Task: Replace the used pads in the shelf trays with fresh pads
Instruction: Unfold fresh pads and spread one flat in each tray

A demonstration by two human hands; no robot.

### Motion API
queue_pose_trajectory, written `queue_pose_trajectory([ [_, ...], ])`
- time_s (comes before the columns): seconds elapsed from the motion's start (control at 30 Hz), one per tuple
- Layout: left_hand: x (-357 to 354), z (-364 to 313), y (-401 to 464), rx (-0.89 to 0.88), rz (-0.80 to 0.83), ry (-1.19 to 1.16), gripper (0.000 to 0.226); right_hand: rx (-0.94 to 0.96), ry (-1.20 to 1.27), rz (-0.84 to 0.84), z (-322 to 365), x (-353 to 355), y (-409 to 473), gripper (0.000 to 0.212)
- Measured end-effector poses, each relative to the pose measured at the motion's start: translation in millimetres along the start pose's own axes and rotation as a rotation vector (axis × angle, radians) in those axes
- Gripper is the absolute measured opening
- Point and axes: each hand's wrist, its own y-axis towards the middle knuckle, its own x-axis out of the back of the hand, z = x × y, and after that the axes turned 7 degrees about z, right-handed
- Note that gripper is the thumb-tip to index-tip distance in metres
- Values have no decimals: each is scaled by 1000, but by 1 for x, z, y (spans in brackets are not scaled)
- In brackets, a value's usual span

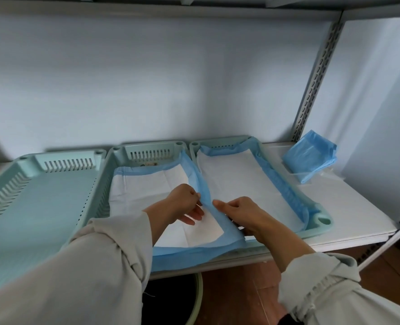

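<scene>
Three pale green trays stand side by side on the white shelf. The left tray (13, 195) holds no pad. The middle tray (117, 156) holds a white pad with a blue border (147, 188); its front edge hangs over the shelf's front. The right tray (321, 219) holds another blue-edged pad (241, 179). My left hand (185, 202) pinches the middle pad's blue right edge. My right hand (239, 212) holds the same edge from the other side, thumb pointing left.
A folded stack of blue pads (309, 158) in clear wrap lies at the shelf's back right by the slotted metal upright (316, 73). A round bin (173, 299) with a dark inside stands on the brown floor under the shelf.
</scene>
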Motion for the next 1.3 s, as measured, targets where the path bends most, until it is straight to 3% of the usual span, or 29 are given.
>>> queue_pose_trajectory([
  [0.2, 4, 2, -3, -42, -47, 20, 22, 28, -113, -73, -4, 3, 1, 16],
  [0.3, 0, 1, -4, -138, -78, 57, 20, 72, -91, -124, -3, 3, 3, 33],
  [0.43, -11, 0, -8, -236, 6, 192, 25, 57, -16, -26, -2, -2, 6, 64],
  [0.63, -18, 14, -15, -179, 127, 310, 52, 69, -152, -107, -12, -4, 13, 24],
  [0.7, -18, 18, -18, -127, 141, 370, 60, 93, -168, -150, -14, -5, 15, 20],
  [0.8, -18, 33, -25, -19, 177, 445, 68, 113, -261, -138, -15, -13, 20, 32],
  [0.83, -19, 37, -28, 4, 193, 457, 68, 131, -314, -154, -15, -16, 20, 25],
  [0.87, -20, 39, -30, 13, 197, 457, 68, 171, -349, -203, -13, -17, 20, 14],
  [0.93, -18, 41, -33, 18, 169, 453, 66, 250, -342, -388, -10, -13, 20, 26],
  [1.03, -11, 52, -36, 78, 136, 508, 62, 223, -255, -646, -10, 1, 16, 20],
  [1.07, -9, 58, -39, 103, 138, 539, 61, 176, -299, -664, -15, 4, 16, 21],
  [1.17, -3, 74, -47, 150, 141, 598, 62, -4, -615, -454, -22, 3, 6, 35],
  [1.3, 14, 70, -55, 215, 145, 701, 66, 160, -990, -461, 1, -15, 1, 53],
])
